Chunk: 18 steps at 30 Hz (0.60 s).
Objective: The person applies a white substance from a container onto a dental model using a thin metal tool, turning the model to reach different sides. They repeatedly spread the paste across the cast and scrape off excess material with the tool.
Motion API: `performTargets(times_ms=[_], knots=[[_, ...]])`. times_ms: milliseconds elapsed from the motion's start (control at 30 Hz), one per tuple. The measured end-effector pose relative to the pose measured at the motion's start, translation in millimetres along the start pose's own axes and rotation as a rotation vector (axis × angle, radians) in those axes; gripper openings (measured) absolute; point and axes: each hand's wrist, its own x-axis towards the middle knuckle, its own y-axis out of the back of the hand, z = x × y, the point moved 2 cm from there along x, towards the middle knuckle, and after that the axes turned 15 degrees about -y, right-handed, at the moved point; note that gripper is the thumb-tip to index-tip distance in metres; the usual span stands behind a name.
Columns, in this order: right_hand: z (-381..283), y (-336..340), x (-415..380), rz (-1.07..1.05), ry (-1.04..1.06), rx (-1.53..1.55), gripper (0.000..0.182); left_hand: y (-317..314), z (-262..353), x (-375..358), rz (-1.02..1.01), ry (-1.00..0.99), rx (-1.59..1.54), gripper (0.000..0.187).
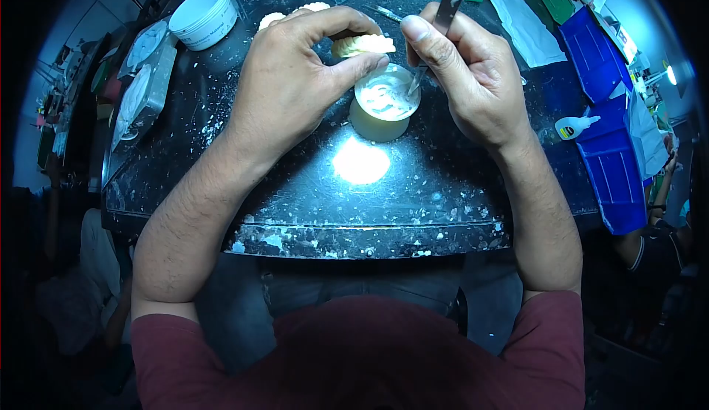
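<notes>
My left hand (295, 70) is closed on a pale yellow dental model (363, 46), pinched between thumb and fingers just above the rim of a small cup. That cup (380, 123) stands on the dark table, with white paste (388, 96) inside. In my right hand (469, 70) is a metal spatula (449, 4). One end of it points up past my fingers, and the other reaches down into the cup at its right side. My fingers hide the spatula's middle and part of the model.
Behind my left hand lie more pale models (314, 7). A white tub (204, 17) stands at the back left, near a metal tray (148, 92). Blue bins (609, 159), a white bottle (576, 126) and a white sheet (521, 26) are on the right. Another person's arm (665, 181) shows at far right.
</notes>
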Motion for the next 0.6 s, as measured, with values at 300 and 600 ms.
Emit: performTargets(times_ms=[300, 600], knots=[[4, 8, 6, -0.041, -0.175, 0.430, 0.025, 4, 2, 4, 0.061, 0.044, -0.126, 0.025], [-15, 11, -3, 0.253, 0.225, 0.283, 0.021, 16, 22, 10, 0.294, 0.099, -0.395, 0.021]])
